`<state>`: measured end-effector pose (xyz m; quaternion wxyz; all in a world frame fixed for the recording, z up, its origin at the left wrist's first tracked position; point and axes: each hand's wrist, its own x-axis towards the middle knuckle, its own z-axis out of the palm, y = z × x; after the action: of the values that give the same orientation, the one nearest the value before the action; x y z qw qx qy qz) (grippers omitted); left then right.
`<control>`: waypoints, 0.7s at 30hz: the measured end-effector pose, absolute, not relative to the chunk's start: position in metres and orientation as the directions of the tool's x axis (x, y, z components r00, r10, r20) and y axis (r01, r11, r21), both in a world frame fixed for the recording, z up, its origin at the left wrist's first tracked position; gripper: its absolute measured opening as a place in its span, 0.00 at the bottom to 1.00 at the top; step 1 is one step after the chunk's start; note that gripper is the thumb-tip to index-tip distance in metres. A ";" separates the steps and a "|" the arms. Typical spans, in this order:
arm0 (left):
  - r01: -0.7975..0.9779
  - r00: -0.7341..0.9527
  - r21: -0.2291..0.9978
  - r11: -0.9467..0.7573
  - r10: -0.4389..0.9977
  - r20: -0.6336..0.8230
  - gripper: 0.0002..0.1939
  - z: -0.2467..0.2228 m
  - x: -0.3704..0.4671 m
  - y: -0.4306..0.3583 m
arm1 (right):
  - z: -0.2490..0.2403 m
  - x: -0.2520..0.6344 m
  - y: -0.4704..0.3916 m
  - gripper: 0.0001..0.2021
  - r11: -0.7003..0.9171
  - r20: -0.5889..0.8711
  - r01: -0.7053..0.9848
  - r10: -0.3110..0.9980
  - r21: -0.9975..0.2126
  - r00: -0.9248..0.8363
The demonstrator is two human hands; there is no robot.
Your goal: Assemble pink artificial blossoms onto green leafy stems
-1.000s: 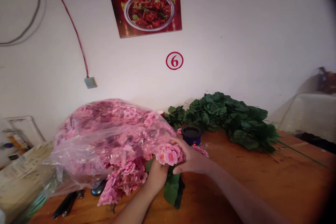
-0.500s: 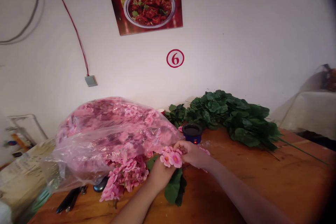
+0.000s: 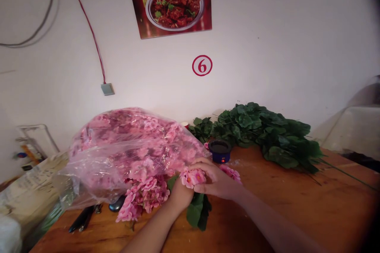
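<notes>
A small cluster of pink flowers (image 3: 192,178) is between my two hands, above the wooden table. My left hand (image 3: 181,197) is closed beneath the blossoms, its fingers partly hidden by them. My right hand (image 3: 214,180) curves around the cluster from the right, fingers spread and bent, with the thumb along its lower edge. Green leaves (image 3: 196,209) hang below the hands. More loose pink flowers (image 3: 148,195) lie left of my left hand. Just behind my right hand stands a round blue pot (image 3: 220,151) with a dark top and a red light.
A clear plastic bag of pink flowers (image 3: 133,142) fills the table's back left. Green leaf stems (image 3: 267,130) are heaped at the back right. Black scissors or a similar tool (image 3: 80,219) and a dark round object (image 3: 116,204) lie at the front left.
My right hand has gone from pinching at the blossoms to curving more widely around them. The view has shifted slightly left.
</notes>
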<state>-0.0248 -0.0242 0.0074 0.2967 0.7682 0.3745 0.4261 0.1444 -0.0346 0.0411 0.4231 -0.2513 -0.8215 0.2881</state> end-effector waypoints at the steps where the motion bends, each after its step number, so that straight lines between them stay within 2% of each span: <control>1: 0.329 0.347 0.780 -0.532 0.837 0.423 0.12 0.007 -0.025 -0.024 | 0.040 0.143 -0.035 0.21 0.704 0.556 0.177 0.667 -0.687 -0.495; 6: 0.300 0.359 0.832 -0.467 0.863 0.355 0.09 0.010 -0.024 -0.024 | 0.028 0.131 -0.031 0.07 0.681 0.597 0.243 0.727 -0.691 -0.338; 9: 0.218 0.449 0.862 -0.458 0.831 0.328 0.09 0.020 -0.021 -0.027 | 0.019 0.129 -0.025 0.07 0.667 0.577 0.248 0.738 -0.703 -0.349; 13: 0.132 0.486 0.863 -0.488 0.790 0.373 0.12 0.028 -0.017 -0.031 | 0.015 0.132 -0.020 0.09 0.659 0.537 0.245 0.734 -0.711 -0.416; 16: 0.142 0.456 0.849 -0.508 0.795 0.399 0.12 0.025 -0.019 -0.030 | 0.023 0.134 -0.025 0.10 0.686 0.554 0.277 0.716 -0.673 -0.425; 21: 0.199 0.386 0.851 -0.487 0.837 0.388 0.13 0.020 -0.024 -0.030 | 0.038 0.135 -0.042 0.29 0.665 0.514 0.354 0.740 -0.658 -0.435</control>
<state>-0.0237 -0.0301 0.0200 0.3693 0.7461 0.3469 0.4320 0.1348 -0.0417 0.0383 0.4122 -0.3359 -0.8140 0.2339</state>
